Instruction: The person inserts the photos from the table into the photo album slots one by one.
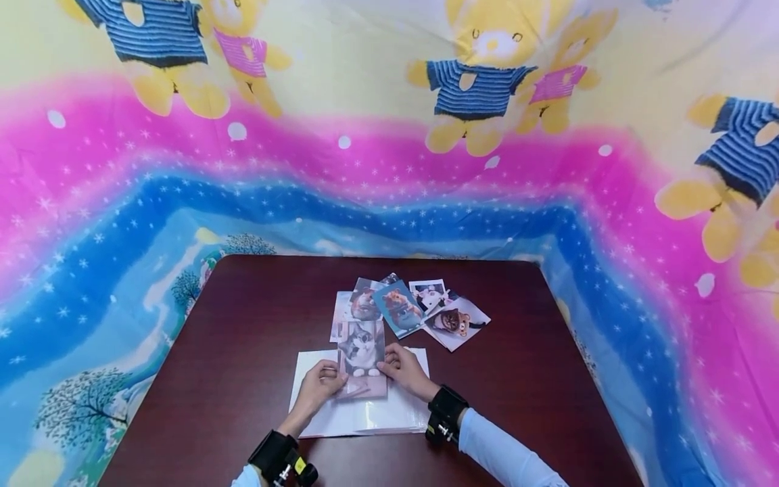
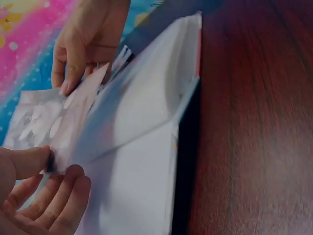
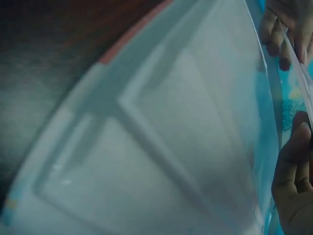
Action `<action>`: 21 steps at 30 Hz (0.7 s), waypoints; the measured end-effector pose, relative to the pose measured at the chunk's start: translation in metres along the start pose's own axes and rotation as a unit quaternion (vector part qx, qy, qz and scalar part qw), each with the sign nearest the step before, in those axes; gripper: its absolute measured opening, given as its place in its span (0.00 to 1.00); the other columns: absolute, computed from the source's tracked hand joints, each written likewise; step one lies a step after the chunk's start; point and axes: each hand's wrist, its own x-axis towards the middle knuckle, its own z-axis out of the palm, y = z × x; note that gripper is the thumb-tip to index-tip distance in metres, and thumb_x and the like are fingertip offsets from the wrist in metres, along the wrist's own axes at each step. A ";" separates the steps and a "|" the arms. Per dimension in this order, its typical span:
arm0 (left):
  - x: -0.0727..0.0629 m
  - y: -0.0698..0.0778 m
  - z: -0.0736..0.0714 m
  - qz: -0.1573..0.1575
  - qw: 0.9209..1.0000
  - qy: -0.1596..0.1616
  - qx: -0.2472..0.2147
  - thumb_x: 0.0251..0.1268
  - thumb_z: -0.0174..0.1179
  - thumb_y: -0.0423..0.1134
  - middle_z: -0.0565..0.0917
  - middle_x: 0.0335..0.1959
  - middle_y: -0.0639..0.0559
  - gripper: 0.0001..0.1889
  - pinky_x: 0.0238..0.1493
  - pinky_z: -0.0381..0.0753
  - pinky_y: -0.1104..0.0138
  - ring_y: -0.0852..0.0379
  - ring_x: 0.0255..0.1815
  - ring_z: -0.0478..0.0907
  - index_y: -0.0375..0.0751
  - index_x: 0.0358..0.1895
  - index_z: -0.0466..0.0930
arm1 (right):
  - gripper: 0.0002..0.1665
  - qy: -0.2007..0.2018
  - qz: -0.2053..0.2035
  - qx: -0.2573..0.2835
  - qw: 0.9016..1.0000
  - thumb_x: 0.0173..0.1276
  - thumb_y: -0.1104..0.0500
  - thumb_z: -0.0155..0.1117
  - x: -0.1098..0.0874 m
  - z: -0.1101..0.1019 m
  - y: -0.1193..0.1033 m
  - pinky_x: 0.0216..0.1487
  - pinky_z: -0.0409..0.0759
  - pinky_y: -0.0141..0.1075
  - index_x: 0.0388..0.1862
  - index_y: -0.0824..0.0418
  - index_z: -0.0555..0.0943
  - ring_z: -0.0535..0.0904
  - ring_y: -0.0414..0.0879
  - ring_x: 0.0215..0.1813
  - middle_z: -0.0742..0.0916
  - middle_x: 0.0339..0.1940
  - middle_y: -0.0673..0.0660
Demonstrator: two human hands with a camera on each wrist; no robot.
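Centrally, a cat photo (image 1: 360, 348) is held above an album (image 1: 398, 412), which lies open on the bench (image 1: 243, 338) with its glossy white pages facing up. Both hands are clamped on the photo. The left hand (image 1: 320, 384) pinches the lower left edge between thumb and fingers; the right hand (image 1: 409, 370) pinches the opposite edge, slightly higher in the head view. The hands are apart, with the photo spanning the gap between them. The left wrist view shows the photo raised off the pages and tilted.

Beyond the album, loose pictures overlap in a fan. A blue card (image 1: 397, 306) bearing an orange-brown animal lies over its neighbours. To its right, a white-bordered print (image 1: 428, 294) lies partly under a larger cat print (image 1: 455, 322).

Each wrist carries a black camera mount; the left mount (image 1: 276, 456) has a yellow marking, and the right mount (image 1: 447, 409) adjoins a pale blue sleeve (image 1: 505, 446). A backdrop cloth (image 1: 365, 176) printed with bears surrounds the bench.
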 end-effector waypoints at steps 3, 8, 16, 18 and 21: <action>0.002 0.002 0.000 0.011 1.000 -0.007 0.006 0.63 0.66 0.32 0.83 0.38 0.39 0.20 0.35 0.83 0.63 0.48 0.36 0.83 0.24 0.55 0.74 | 0.11 -0.023 0.002 0.012 1.000 0.70 0.73 0.59 -0.005 -0.001 0.015 0.27 0.80 0.38 0.48 0.77 0.71 0.79 0.58 0.26 0.81 0.30 0.67; 0.003 0.015 0.003 0.020 1.000 -0.024 -0.004 0.65 0.63 0.27 0.83 0.36 0.36 0.20 0.36 0.84 0.57 0.40 0.38 0.84 0.20 0.56 0.72 | 0.11 -0.070 0.026 0.062 0.995 0.70 0.74 0.58 -0.017 -0.007 0.002 0.32 0.82 0.56 0.45 0.81 0.69 0.79 0.72 0.30 0.81 0.32 0.74; 0.008 0.006 0.014 0.025 0.999 -0.015 -0.013 0.64 0.64 0.26 0.83 0.34 0.39 0.18 0.32 0.84 0.61 0.44 0.35 0.84 0.22 0.54 0.72 | 0.15 -0.060 0.062 0.066 0.994 0.73 0.67 0.59 -0.016 -0.019 -0.010 0.38 0.82 0.56 0.51 0.78 0.72 0.83 0.65 0.36 0.82 0.38 0.70; 0.008 0.007 0.016 0.034 0.999 -0.018 -0.013 0.63 0.64 0.26 0.83 0.34 0.39 0.18 0.31 0.84 0.62 0.43 0.34 0.84 0.22 0.54 0.72 | 0.15 -0.050 0.060 0.065 0.995 0.73 0.67 0.58 -0.013 -0.021 -0.009 0.40 0.83 0.54 0.52 0.78 0.72 0.84 0.59 0.37 0.82 0.39 0.69; 0.009 0.008 0.021 0.044 0.999 -0.026 -0.016 0.63 0.64 0.26 0.83 0.34 0.37 0.19 0.32 0.84 0.61 0.42 0.34 0.84 0.21 0.54 0.73 | 0.14 -0.034 0.045 0.058 0.997 0.73 0.67 0.58 -0.008 -0.026 -0.010 0.41 0.82 0.55 0.51 0.78 0.73 0.84 0.56 0.37 0.83 0.39 0.71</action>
